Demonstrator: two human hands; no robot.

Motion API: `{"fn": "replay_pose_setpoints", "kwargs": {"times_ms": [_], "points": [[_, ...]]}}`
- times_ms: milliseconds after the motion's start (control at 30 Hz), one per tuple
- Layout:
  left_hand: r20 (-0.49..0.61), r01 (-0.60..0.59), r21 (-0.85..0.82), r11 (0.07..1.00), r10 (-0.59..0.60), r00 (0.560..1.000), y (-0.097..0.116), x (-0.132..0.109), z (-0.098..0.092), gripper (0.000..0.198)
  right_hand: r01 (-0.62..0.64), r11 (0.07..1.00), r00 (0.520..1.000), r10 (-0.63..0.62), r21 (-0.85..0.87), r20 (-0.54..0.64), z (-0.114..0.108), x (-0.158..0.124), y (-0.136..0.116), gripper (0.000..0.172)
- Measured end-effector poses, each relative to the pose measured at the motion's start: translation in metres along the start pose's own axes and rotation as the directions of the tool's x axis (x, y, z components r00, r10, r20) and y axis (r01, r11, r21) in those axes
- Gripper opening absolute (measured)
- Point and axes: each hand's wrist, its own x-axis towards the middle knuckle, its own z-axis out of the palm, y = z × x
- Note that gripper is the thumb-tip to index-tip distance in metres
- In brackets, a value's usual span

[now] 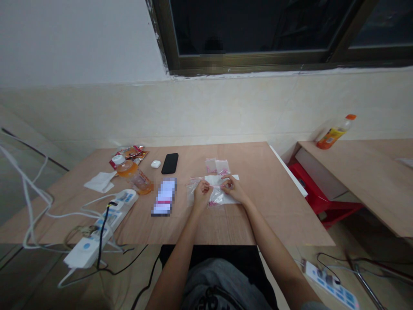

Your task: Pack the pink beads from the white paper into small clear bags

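Note:
My left hand (202,193) and my right hand (231,188) sit close together on a wooden table (258,215), fingers pinched on the top edge of a clear plastic zip bag (217,199). The bag has a pink-red seal strip (211,185) and lies crumpled over a white sheet of paper (232,199). Just beyond my hands, a few small clear zip bags (217,166) lie flat. Anything inside the held bag is too small to tell.
Left of my hands are a phone with a blurred screen (164,197), a black phone (170,163), a white earbud case (155,164), an orange drink bottle (129,170), snack packets (129,156), tissue (100,181) and a cabled power strip (119,211).

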Motion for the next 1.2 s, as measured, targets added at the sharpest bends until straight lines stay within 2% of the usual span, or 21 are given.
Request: {"fn": "replay_pose_setpoints", "kwargs": {"times_ms": [100,333,567,733,933,1200], "points": [[0.032,0.011,-0.013,1.000,-0.011,0.999,-0.001,0.000,-0.001,0.021,0.010,1.000,1.000,-0.010,-0.012,0.005,0.001,-0.001,-0.003,0.033],[0.025,-0.009,-0.041,0.999,0.010,1.000,-0.004,0.000,-0.002,0.025,0.027,1.000,0.999,-0.027,0.010,0.024,0.005,-0.002,-0.005,0.039],[0.063,0.028,-0.016,0.999,-0.027,0.998,-0.004,-0.001,-0.002,0.032,0.050,0.999,0.999,-0.050,0.018,0.020,0.009,-0.003,-0.009,0.032],[0.063,0.013,-0.041,0.999,-0.011,0.998,-0.001,-0.002,-0.003,0.031,0.052,0.999,0.998,-0.052,-0.002,0.037,0.011,-0.003,-0.011,0.031],[0.111,0.081,-0.024,0.996,-0.077,0.991,0.001,-0.003,-0.002,0.041,0.061,0.998,0.997,-0.060,-0.012,0.045,0.011,-0.004,-0.016,0.029],[0.125,0.048,-0.037,0.998,-0.043,0.991,0.000,-0.004,-0.003,0.035,0.072,0.997,0.996,-0.071,-0.026,0.060,0.013,-0.004,-0.017,0.025]]}}
